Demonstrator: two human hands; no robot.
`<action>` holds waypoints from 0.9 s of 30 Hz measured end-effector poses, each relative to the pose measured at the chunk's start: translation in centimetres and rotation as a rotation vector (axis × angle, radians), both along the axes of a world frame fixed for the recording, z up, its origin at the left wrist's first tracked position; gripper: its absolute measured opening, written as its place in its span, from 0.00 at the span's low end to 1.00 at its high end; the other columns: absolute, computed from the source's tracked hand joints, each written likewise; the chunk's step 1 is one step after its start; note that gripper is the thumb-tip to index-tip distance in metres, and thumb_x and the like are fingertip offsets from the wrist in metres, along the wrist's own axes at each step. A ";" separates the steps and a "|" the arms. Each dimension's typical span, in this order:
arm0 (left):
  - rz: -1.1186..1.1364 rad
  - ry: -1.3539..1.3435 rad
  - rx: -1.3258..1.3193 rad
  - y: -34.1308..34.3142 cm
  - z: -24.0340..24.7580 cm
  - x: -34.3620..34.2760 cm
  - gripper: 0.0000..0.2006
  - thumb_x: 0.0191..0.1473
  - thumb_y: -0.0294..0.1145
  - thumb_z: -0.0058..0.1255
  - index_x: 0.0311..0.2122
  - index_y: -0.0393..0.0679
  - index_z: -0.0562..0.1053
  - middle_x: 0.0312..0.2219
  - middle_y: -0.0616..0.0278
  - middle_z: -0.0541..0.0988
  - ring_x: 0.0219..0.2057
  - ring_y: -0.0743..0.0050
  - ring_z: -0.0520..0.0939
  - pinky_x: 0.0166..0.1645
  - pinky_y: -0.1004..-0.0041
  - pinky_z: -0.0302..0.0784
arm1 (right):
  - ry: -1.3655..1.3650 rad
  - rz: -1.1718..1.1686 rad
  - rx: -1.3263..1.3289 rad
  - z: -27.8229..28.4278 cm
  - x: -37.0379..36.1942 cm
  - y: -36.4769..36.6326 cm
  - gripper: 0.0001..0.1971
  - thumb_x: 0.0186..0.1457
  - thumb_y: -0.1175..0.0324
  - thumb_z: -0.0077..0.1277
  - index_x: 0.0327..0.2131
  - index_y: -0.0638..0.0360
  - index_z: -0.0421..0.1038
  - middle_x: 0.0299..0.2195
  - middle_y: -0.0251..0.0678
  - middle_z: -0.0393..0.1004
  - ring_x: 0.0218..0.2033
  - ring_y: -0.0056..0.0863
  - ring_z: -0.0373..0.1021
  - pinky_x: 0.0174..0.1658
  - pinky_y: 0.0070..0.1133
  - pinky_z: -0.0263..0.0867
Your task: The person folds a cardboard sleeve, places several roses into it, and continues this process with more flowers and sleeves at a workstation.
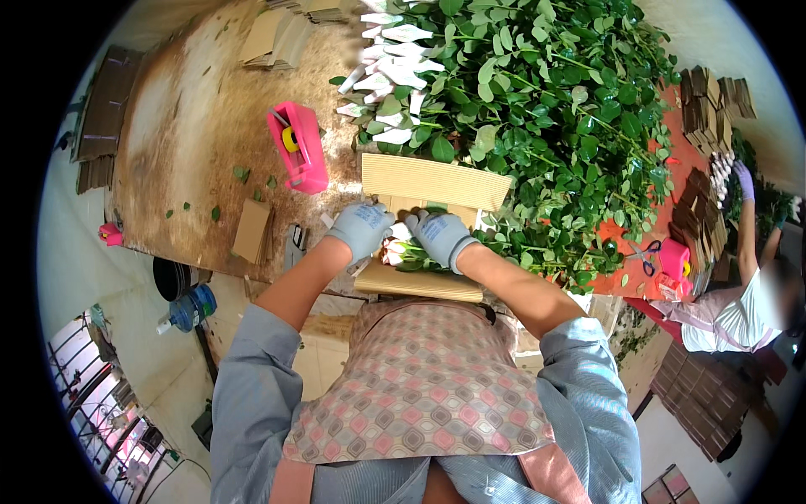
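My left hand (361, 229), in a pale grey glove, has its fingers curled in at the left side of a sheet of corrugated cardboard. Facing it, my gloved right hand (441, 238) is closed too, its fingertips hidden from view. Between and just below the hands lie pale pink rose heads (395, 249), their green leaves reaching under my right wrist. The tan cardboard's far flap (432, 179) stands up beyond my hands, and its near flap (417, 281) lies against my apron. What the fingers grip is too small to make out.
A pink tape dispenser (300, 149) and folded cardboard pieces (253, 230) sit on the worn wooden table (185, 160). Leafy rose stems (546, 109) with white-sleeved heads (395, 67) pile up beyond. Scissors (645, 257) lie at right, near a co-worker's gloved hand (744, 180).
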State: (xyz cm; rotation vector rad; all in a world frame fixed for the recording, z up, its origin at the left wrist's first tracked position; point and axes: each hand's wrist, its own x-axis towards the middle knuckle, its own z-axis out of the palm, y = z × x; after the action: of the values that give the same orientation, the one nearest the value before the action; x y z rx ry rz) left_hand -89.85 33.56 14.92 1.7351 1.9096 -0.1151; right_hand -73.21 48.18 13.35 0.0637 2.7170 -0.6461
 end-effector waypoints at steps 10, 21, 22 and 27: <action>-0.034 0.412 -0.147 -2.4 0.4 -3.9 0.06 0.53 0.33 0.51 0.34 0.52 0.79 0.34 0.61 0.81 0.38 0.62 0.82 0.43 0.60 0.73 | 0.041 0.000 -0.013 -1.9 0.2 -0.2 0.22 0.61 0.72 0.41 0.59 0.58 0.60 0.49 0.51 0.74 0.43 0.46 0.77 0.43 0.37 0.74; -0.132 -0.362 -0.070 -1.4 3.8 1.7 0.21 0.62 0.34 0.42 0.60 0.47 0.69 0.58 0.51 0.72 0.55 0.47 0.75 0.61 0.58 0.68 | -0.030 0.012 0.041 0.8 -0.4 -1.3 0.21 0.60 0.70 0.44 0.56 0.61 0.65 0.48 0.47 0.75 0.46 0.42 0.76 0.45 0.34 0.74; -0.159 -0.289 0.050 -2.8 1.2 1.9 0.21 0.62 0.33 0.42 0.59 0.46 0.70 0.59 0.51 0.71 0.55 0.47 0.75 0.61 0.57 0.69 | -0.008 0.066 0.040 1.8 -0.4 -1.1 0.22 0.59 0.70 0.45 0.57 0.61 0.65 0.49 0.47 0.75 0.46 0.43 0.76 0.48 0.33 0.73; -0.108 -0.364 -0.290 -2.1 3.0 2.0 0.21 0.59 0.29 0.40 0.56 0.42 0.72 0.67 0.53 0.60 0.54 0.45 0.76 0.60 0.59 0.70 | 0.156 -0.180 -0.112 2.1 2.9 0.3 0.18 0.58 0.68 0.47 0.53 0.57 0.69 0.50 0.50 0.72 0.46 0.47 0.74 0.48 0.36 0.70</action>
State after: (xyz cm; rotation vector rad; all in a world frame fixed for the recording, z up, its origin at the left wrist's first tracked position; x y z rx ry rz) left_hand -87.81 31.45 17.94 1.5410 1.4605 -0.1023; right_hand -70.29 48.49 15.45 0.2416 2.8399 -0.8874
